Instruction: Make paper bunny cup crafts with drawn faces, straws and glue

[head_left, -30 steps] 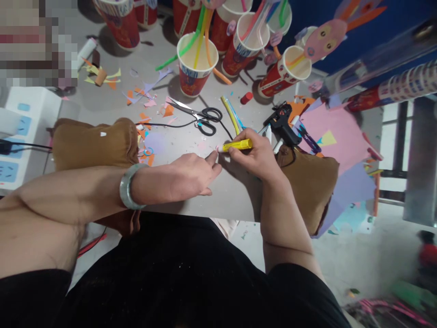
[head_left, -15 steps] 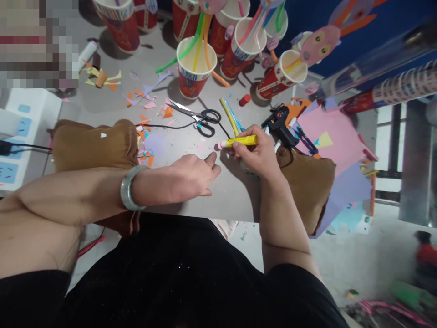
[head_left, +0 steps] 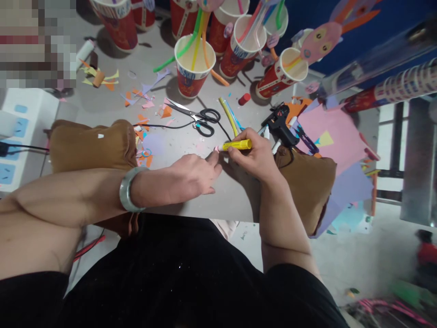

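Apparent marking step: the right hand grips a yellow marker between its fingers, tip beside the left hand's index fingertip over the worktop; whether the left fingers pin anything is unclear, and further strokes would call for steadiness.

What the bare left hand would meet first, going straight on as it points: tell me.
Probably the yellow, cylindrical, plastic-looking marker, at its pinkish end, held in the bare right hand. The left hand has its index finger close by that end; whether they touch is unclear.
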Action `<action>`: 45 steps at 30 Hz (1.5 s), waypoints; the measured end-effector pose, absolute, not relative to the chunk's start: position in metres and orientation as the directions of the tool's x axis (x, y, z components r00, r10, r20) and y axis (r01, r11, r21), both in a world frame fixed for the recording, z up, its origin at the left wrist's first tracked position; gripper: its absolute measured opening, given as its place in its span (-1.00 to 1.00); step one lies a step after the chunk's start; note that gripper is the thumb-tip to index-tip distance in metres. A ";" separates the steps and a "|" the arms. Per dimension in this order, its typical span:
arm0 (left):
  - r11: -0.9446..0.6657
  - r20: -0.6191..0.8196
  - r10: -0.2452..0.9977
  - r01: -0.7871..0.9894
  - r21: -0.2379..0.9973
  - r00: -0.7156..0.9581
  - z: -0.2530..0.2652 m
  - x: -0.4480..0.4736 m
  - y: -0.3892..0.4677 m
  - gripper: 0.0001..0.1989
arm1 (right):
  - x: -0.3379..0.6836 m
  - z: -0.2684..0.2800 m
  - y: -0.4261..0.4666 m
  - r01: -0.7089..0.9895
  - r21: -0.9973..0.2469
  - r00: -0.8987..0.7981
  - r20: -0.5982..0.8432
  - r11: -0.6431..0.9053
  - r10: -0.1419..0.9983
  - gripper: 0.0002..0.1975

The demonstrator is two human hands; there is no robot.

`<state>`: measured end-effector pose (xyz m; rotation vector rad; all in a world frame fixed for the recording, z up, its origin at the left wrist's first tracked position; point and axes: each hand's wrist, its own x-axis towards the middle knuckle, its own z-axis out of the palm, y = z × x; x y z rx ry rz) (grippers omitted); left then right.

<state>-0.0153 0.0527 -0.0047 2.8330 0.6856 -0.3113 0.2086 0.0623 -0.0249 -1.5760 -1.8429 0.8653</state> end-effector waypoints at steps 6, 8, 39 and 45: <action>-0.872 -0.300 0.401 0.461 0.164 0.865 -0.004 -0.011 0.058 -0.28 | 0.209 -0.025 0.063 0.632 -0.768 -0.158 0.009 0.108 0.987 -0.83; -0.869 -0.316 0.399 0.465 0.171 0.861 -0.002 -0.009 0.059 -0.27 | 0.210 -0.028 0.062 0.623 -0.775 -0.139 0.018 0.101 0.990 -0.83; -0.775 -0.275 0.610 0.632 -0.010 0.743 0.017 -0.011 0.026 -0.50 | 0.169 -0.042 0.048 0.542 -0.832 -0.034 0.120 0.119 0.992 -0.84; -0.745 -0.318 0.618 0.665 0.055 0.719 0.016 -0.008 0.028 -0.43 | 0.163 -0.042 0.050 0.628 -0.763 -0.068 0.141 0.152 0.988 -0.86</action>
